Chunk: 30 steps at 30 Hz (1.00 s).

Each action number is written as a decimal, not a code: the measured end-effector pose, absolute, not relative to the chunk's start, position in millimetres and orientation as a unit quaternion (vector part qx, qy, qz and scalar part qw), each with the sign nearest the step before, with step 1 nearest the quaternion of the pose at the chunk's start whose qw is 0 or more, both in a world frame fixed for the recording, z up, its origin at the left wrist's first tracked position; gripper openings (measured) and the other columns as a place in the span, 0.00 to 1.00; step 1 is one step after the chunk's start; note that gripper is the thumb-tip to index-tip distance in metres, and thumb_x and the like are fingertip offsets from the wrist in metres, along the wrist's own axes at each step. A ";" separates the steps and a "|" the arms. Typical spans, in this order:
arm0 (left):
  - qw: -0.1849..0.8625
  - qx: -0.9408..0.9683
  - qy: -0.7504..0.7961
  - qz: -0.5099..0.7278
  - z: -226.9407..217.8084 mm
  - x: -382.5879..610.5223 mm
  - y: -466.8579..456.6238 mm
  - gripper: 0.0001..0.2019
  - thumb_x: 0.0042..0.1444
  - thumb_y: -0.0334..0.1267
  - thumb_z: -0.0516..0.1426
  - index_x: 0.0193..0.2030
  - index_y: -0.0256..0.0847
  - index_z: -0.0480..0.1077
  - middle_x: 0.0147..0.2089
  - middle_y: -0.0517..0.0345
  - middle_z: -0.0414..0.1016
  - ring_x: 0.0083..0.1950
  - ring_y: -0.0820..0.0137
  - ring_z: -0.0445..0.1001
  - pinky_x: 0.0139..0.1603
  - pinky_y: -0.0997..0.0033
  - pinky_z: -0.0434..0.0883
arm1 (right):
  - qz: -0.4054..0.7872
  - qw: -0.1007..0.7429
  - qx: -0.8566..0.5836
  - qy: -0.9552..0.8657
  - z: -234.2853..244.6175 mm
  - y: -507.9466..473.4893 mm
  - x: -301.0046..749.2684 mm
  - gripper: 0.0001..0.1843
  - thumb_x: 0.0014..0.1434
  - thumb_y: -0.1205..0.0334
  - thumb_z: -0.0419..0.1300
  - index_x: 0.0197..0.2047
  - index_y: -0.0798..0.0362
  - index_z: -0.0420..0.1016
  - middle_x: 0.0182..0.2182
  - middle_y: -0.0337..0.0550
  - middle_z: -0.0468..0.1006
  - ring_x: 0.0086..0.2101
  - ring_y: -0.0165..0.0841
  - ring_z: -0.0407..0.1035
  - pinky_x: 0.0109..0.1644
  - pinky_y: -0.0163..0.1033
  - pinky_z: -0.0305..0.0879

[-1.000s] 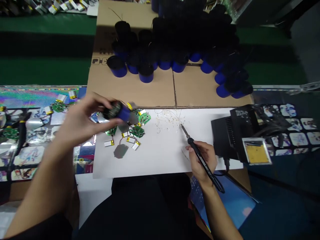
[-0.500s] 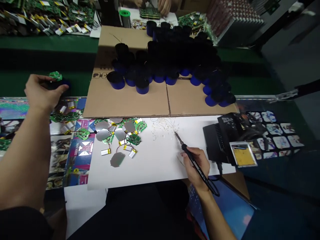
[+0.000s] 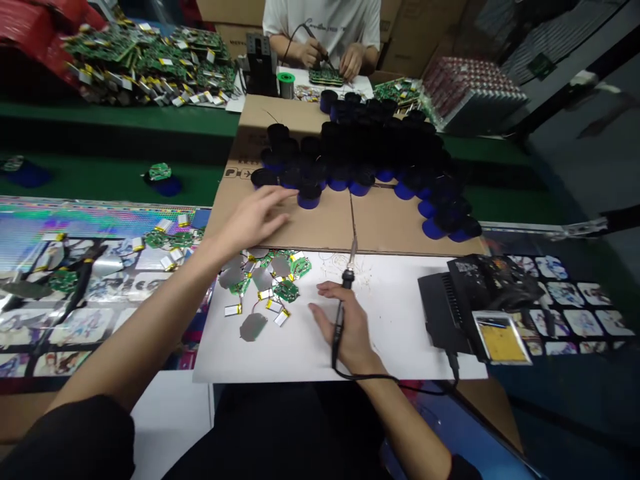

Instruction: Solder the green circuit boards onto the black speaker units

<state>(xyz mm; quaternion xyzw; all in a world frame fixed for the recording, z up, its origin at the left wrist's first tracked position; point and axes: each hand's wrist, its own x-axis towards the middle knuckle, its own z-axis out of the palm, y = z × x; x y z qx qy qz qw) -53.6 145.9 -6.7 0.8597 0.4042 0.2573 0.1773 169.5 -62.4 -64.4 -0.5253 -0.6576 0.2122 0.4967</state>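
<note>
My left hand [image 3: 253, 223] is over the cardboard sheet [image 3: 280, 230], its fingers stretched and apart. The fingertips are at the near edge of a blue and black cylinder [image 3: 309, 197]; whether they touch it I cannot tell. A soldering iron [image 3: 340, 313] lies in my right hand [image 3: 353, 330], tip pointing away from me, thumb and index finger spread. To its left, on a white sheet [image 3: 300, 353], are round green circuit boards [image 3: 286, 291], grey discs [image 3: 253, 327] and small silver batteries [image 3: 233, 310].
More blue and black cylinders crowd the cardboard's far part. On the green mat stands a cylinder [image 3: 167, 185] with a circuit board [image 3: 160, 171] on top. A black soldering station [image 3: 443, 300] and a yellow sponge tray [image 3: 501, 341] are at right. Opposite, a person [image 3: 325, 47] works on boards.
My left hand has let go of the green board, now on a cylinder at left, and moved right to the cardboard. My right hand has turned the iron more upright. The view has shifted.
</note>
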 end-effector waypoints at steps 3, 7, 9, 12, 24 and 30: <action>0.175 0.859 0.418 0.240 -19.3 -24.2 157.3 0.26 0.65 0.41 0.63 0.68 0.39 0.68 0.64 0.42 0.71 0.66 0.52 0.71 0.68 0.51 0.69 | 0.196 0.399 -0.564 -0.696 -73.2 -62.5 138.7 0.22 0.62 0.55 0.73 0.53 0.47 0.68 0.51 0.48 0.84 0.49 0.46 0.79 0.52 0.53 0.76; 0.164 0.821 0.463 0.291 -27.2 -2.9 167.4 0.13 0.59 0.39 0.68 0.47 0.39 0.72 0.52 0.46 0.76 0.56 0.54 0.74 0.61 0.53 0.71 | 0.174 0.347 -0.604 -0.696 -77.1 -60.9 120.1 0.16 0.66 0.61 0.68 0.53 0.48 0.68 0.49 0.47 0.83 0.47 0.46 0.75 0.50 0.51 0.70; 0.191 0.799 0.468 0.326 -27.3 1.0 167.8 0.13 0.57 0.40 0.69 0.39 0.40 0.69 0.48 0.49 0.77 0.53 0.57 0.76 0.58 0.56 0.72 | 0.166 0.343 -0.612 -0.693 -77.4 -57.3 118.0 0.13 0.67 0.64 0.65 0.52 0.48 0.67 0.48 0.47 0.83 0.46 0.45 0.74 0.49 0.49 0.68; 0.268 0.743 0.467 0.396 -22.5 -5.7 160.8 0.16 0.54 0.43 0.70 0.34 0.41 0.67 0.50 0.49 0.79 0.53 0.59 0.78 0.52 0.61 0.75 | 0.158 0.341 -0.618 -0.690 -78.8 -51.9 117.3 0.15 0.66 0.65 0.66 0.52 0.47 0.67 0.48 0.46 0.83 0.46 0.45 0.73 0.48 0.48 0.68; 0.508 0.766 0.337 0.204 12.6 -65.9 20.4 0.17 0.59 0.39 0.70 0.48 0.44 0.67 0.60 0.47 0.77 0.61 0.59 0.78 0.56 0.60 0.78 | 0.372 0.581 -0.563 -0.455 -42.5 -59.1 177.7 0.15 0.65 0.66 0.63 0.51 0.44 0.65 0.45 0.39 0.77 0.30 0.25 0.75 0.35 0.33 0.71; 0.452 0.777 0.373 0.231 -33.9 -11.7 -27.9 0.17 0.62 0.32 0.65 0.53 0.46 0.65 0.64 0.48 0.74 0.64 0.58 0.75 0.63 0.53 0.74 | 0.317 0.634 -0.566 -0.422 -32.4 -68.7 210.1 0.16 0.62 0.65 0.71 0.46 0.46 0.68 0.39 0.38 0.81 0.41 0.31 0.80 0.46 0.37 0.79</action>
